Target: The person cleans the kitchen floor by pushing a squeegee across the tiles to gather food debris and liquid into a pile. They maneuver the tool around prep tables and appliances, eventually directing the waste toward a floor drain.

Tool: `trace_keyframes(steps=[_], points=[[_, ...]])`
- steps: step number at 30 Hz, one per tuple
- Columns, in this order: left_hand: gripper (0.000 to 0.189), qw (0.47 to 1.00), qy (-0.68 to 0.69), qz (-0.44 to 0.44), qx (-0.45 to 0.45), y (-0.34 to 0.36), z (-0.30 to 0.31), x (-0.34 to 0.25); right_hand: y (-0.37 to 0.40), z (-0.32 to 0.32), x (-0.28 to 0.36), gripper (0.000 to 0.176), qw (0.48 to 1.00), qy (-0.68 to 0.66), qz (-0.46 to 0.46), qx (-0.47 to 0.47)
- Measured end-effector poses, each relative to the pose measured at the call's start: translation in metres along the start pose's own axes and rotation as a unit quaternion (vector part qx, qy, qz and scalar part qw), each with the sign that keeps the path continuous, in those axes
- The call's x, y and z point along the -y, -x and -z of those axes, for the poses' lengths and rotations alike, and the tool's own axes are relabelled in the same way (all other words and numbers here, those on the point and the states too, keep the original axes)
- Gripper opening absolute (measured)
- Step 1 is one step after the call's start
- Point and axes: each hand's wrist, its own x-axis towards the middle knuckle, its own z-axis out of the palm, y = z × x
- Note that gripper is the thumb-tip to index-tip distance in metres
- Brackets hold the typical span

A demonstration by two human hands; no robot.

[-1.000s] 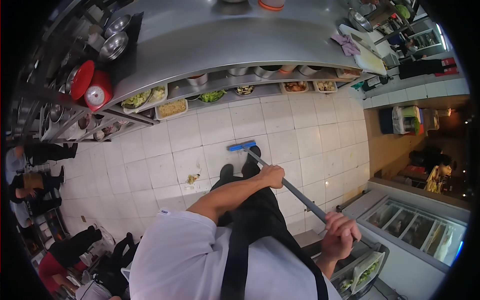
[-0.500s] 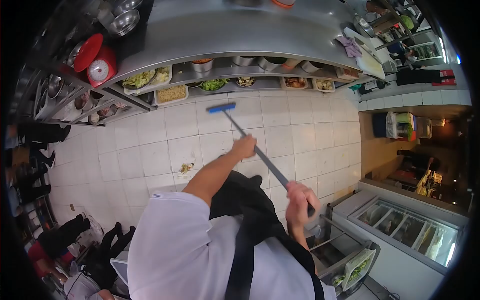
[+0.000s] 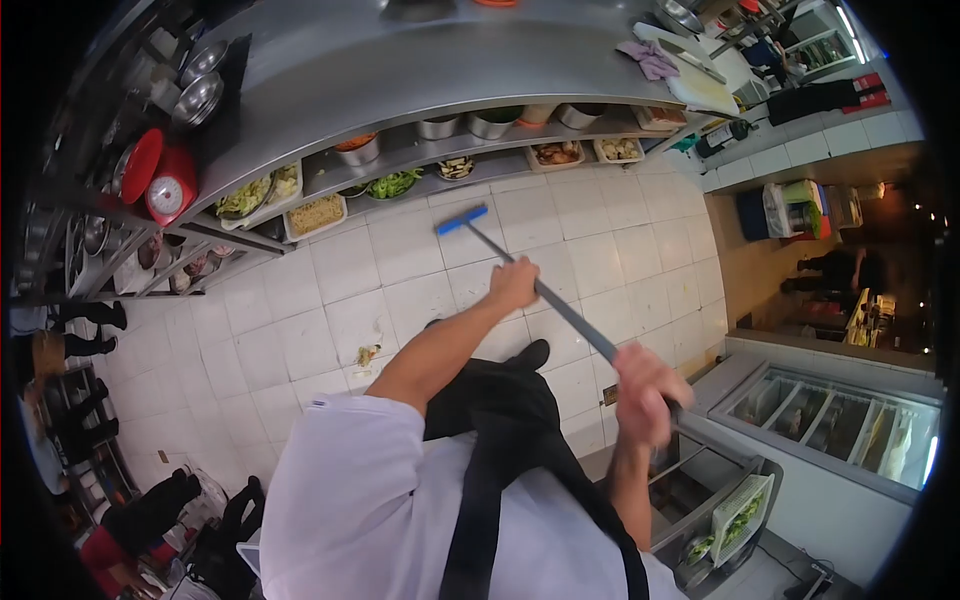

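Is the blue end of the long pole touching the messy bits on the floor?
Apart. The head view shows the blue end higher in the picture than the messy bits, with white floor tiles plainly between them.

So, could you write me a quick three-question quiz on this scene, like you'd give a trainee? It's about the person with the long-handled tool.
1. Multiple choice: what colour is the tool's head?
a) red
b) blue
c) green

2. True or false: the head is touching the scraps.

3. Short answer: which hand grips the handle nearer the head?

Key:
1. b
2. False; the scraps lie apart from it on the tiled floor.
3. The left hand; the right hand holds it closer to the opposite end.
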Motion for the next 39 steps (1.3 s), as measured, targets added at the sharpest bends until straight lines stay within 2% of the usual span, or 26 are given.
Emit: trace_keyframes(steps=[3,4,6,7,10,14,18,20,23,26,27,31,34,36,38,39], points=[[0.052,0.986,0.099,0.102,-0.083,-0.045,-0.004,-0.011,-0.011,0.051,-0.085,0.023,0.996,0.076,-0.013,0.037],[0.057,0.984,0.114,0.104,-0.085,-0.056,-0.016,-0.020,-0.014,0.063,-0.098,0.022,0.996,0.078,-0.013,0.042],[0.065,0.979,0.142,0.111,-0.096,-0.080,-0.039,-0.043,-0.014,0.092,-0.098,0.022,0.997,0.074,-0.016,0.010],[0.060,0.975,0.148,0.119,-0.116,-0.088,-0.050,-0.056,-0.012,0.108,-0.096,0.022,0.997,0.070,-0.019,-0.007],[0.052,0.982,0.130,0.110,-0.080,-0.120,-0.084,-0.093,-0.009,0.164,-0.087,0.021,0.997,0.062,-0.023,-0.039],[0.042,0.993,0.083,0.084,-0.023,-0.137,-0.121,-0.149,-0.021,0.228,-0.032,0.020,0.993,0.081,-0.071,-0.054],[0.037,0.995,0.053,0.038,0.070,-0.126,-0.194,-0.188,-0.048,0.272,0.072,0.025,0.983,0.102,-0.151,-0.001],[0.029,0.993,0.080,0.028,0.076,-0.113,-0.229,-0.212,-0.056,0.300,0.100,0.028,0.979,0.107,-0.170,0.020],[0.023,0.982,-0.006,-0.016,0.186,-0.118,-0.198,-0.267,-0.068,0.333,0.120,0.029,0.983,0.069,-0.171,0.003],[0.020,0.988,-0.017,-0.073,0.133,-0.146,-0.191,-0.287,-0.076,0.344,0.120,0.029,0.991,0.024,-0.105,-0.083],[0.018,0.993,0.000,-0.056,0.102,-0.159,-0.184,-0.294,-0.078,0.349,0.113,0.028,0.992,0.030,-0.065,-0.101],[0.031,0.997,0.052,-0.027,-0.045,-0.230,-0.165,-0.325,-0.087,0.355,0.081,0.026,0.985,0.076,0.022,-0.155],[0.032,0.988,0.103,-0.092,-0.071,-0.255,-0.141,-0.355,-0.089,0.366,0.029,0.025,0.974,0.100,0.097,-0.179],[0.028,0.984,0.124,-0.108,-0.073,-0.269,-0.140,-0.366,-0.090,0.375,-0.030,0.020,0.956,0.113,0.117,-0.243],[0.024,0.983,0.131,-0.110,-0.071,-0.287,-0.135,-0.357,-0.089,0.382,-0.106,0.012,0.929,0.170,0.054,-0.323],[0.021,0.985,0.127,-0.105,-0.058,-0.290,-0.139,-0.344,-0.086,0.377,-0.135,0.012,0.931,0.179,0.047,-0.314]])
